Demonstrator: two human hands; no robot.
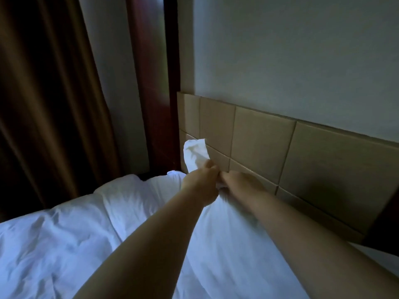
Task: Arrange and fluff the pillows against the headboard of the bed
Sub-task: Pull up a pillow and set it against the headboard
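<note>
A white pillow [226,238] lies along the tan padded headboard [269,147], its far end lifted. My left hand [201,182] is shut on the pillowcase at that end, and a loose flap of the case [195,154] sticks up above my fingers against the headboard. My right hand [237,182] sits just right of the left, fingers closed into the same bunched fabric. Both forearms stretch out over the pillow and hide much of it. A second white pillow [138,203] lies to the left, further from the headboard.
A rumpled white duvet [54,244] covers the bed at the lower left. Brown curtains [49,93] hang at the left. A dark wooden post [159,83] stands beside the headboard's end. Pale wall [291,50] rises above the headboard.
</note>
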